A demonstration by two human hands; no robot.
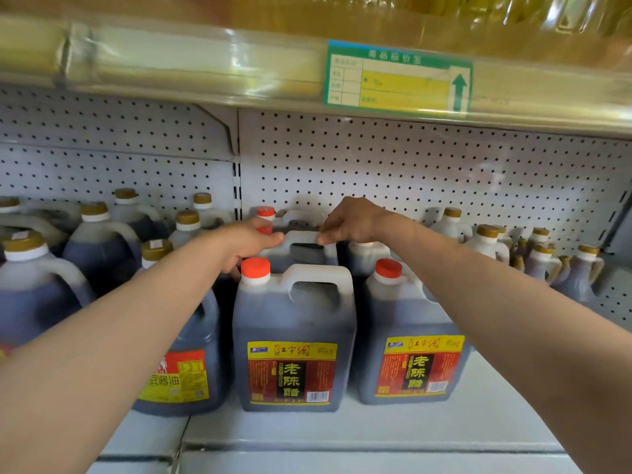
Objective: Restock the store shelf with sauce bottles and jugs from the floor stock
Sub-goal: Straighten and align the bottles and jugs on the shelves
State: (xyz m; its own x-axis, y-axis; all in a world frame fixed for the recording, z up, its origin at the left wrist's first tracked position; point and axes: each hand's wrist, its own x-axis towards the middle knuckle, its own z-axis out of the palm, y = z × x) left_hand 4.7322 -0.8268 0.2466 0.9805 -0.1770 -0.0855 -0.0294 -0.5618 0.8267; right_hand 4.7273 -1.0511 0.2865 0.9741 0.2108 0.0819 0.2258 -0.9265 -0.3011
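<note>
Both arms reach into the shelf (342,429), a pale grey board backed by a white pegboard (410,165). The left hand (246,244) and the right hand (352,220) meet on the white handle of a dark vinegar jug (301,249) standing in the second row, behind the front jug (294,336). The left hand's fingers (273,238) curl over the left end of the handle, beside that jug's red cap; the right hand's fingers (325,238) pinch the handle's right end from above. The held jug sits upright, its body mostly hidden by the front jug, so whether it rests on the shelf or is lifted off it cannot be told. The front jug has a red cap and a red and yellow label, and a matching jug (410,336) stands just beside it on the right. Behind the held jug another red-capped jug (270,213) shows near the pegboard. To the left stand soy sauce jugs (102,241) with gold caps, one of them (184,364) under the left forearm with a yellow and red label. Farther right, smaller gold-capped bottles (547,261) cluster against the back. Above, the upper shelf's edge carries a green and yellow price tag (398,78).
</note>
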